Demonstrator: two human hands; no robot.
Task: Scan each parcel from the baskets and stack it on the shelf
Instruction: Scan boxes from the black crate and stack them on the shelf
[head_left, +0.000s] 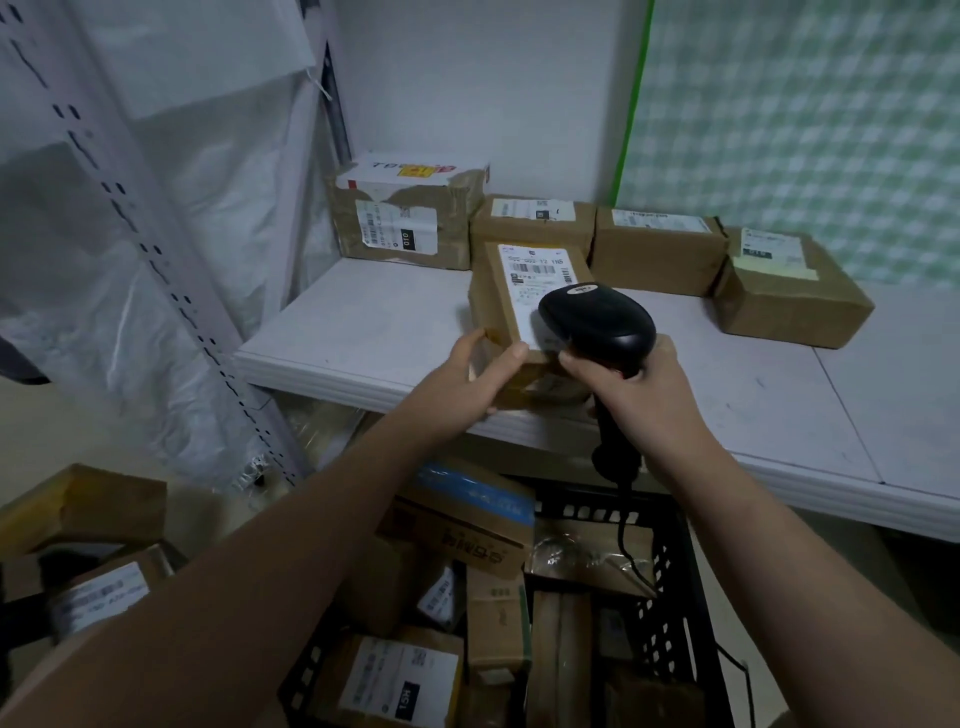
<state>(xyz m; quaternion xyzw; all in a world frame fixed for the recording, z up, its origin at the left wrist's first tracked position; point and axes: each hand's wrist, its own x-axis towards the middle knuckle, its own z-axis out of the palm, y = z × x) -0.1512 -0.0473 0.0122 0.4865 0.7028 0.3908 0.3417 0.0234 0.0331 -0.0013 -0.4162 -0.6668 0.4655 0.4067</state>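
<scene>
While left hand (467, 384) grips parcel (491, 306) by near end, long axis running toward shelf (363, 322) back, right hand (649, 400) clasps scanner (597, 317) over label (530, 283)

A matt brown cardboard parcel (485, 304) bears a smooth white paper label (530, 283) at the front edge of a smooth, matt white shelf (363, 332). Over it is a glossy black plastic scanner (597, 317). Below is a black plastic basket (670, 571). Beyond the shelf's left edge hangs shiny, crinkled clear plastic sheeting (156, 322).
</scene>
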